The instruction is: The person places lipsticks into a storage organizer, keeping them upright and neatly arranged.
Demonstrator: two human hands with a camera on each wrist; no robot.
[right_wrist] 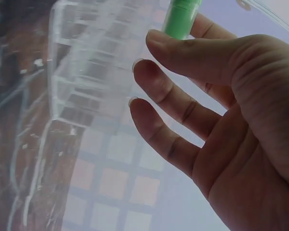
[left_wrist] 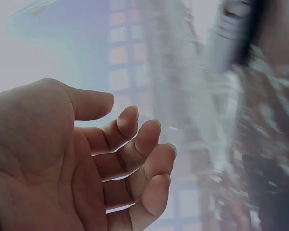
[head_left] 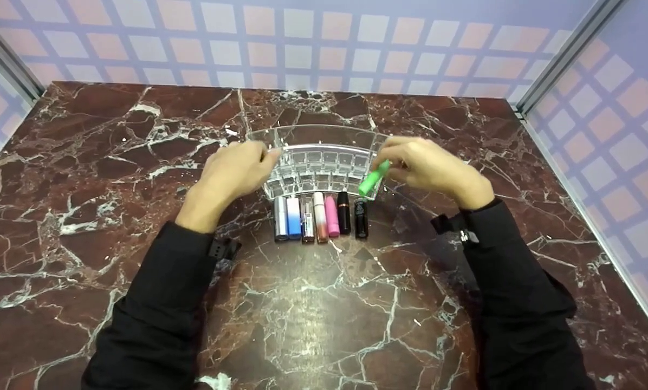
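My right hand (head_left: pixel 424 165) pinches a bright green lipstick tube (head_left: pixel 374 179) between thumb and fingers, tilted over the right end of a clear plastic organizer (head_left: pixel 324 146). In the right wrist view the thumb presses the green tube (right_wrist: pixel 180 21) while the lower fingers stay apart from it. My left hand (head_left: pixel 237 168) hovers by the organizer's left end and holds nothing. Its fingers (left_wrist: pixel 151 139) hang loosely curled in the left wrist view. The organizer has rows of small compartments, and both hands cover parts of its ends.
In front of the organizer several lipstick tubes lie in a row: silver (head_left: pixel 280 219), blue and white (head_left: pixel 293 216), pink (head_left: pixel 331 216), black (head_left: pixel 361 219) and others. All rest on a dark red marbled table (head_left: pixel 324 325). Checkered panels (head_left: pixel 302 49) rise behind and at the sides.
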